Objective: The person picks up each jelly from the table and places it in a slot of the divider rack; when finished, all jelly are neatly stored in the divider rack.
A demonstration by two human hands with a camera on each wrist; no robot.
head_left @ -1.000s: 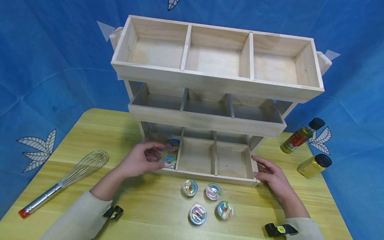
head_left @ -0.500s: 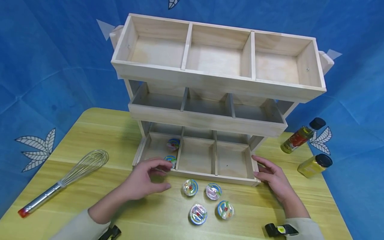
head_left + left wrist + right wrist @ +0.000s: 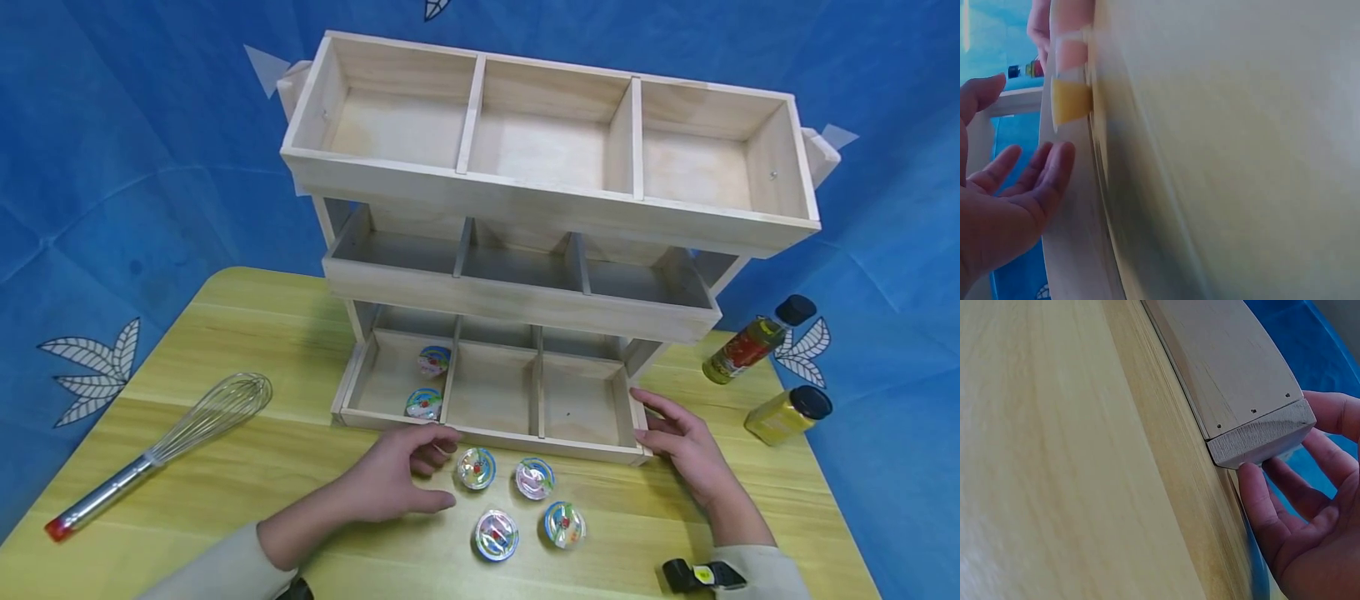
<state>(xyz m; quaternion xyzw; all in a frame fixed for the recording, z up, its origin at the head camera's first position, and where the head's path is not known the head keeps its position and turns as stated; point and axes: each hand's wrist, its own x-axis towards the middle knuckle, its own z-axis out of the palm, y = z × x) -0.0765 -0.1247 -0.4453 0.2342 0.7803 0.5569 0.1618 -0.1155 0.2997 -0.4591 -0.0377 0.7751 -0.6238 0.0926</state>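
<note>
Several small jelly cups with printed foil lids stand on the table in the head view. My left hand (image 3: 397,473) is just left of the nearest jelly cup (image 3: 476,468), thumb and fingers spread apart with nothing between them. In the left wrist view, a yellow jelly cup (image 3: 1071,102) stands beyond the left fingers (image 3: 1057,165). Two more jelly cups, one at the back (image 3: 433,361) and one at the front (image 3: 423,404), sit in the bottom left compartment of a wooden three-tier rack (image 3: 517,304). My right hand (image 3: 686,450) rests its relaxed fingers against the rack's bottom right end.
A whisk (image 3: 191,433) lies at the left of the table (image 3: 247,333). On the right are a dark-capped bottle (image 3: 750,342) and a yellow jar (image 3: 783,414). The remaining cups stand close together: one right (image 3: 534,479) and two in front (image 3: 496,536), (image 3: 563,525) of the rack.
My left hand has left the bottom left compartment, where two jelly cups stay, and moved forward and right to the cups on the table. My right hand stays at the rack's end.
</note>
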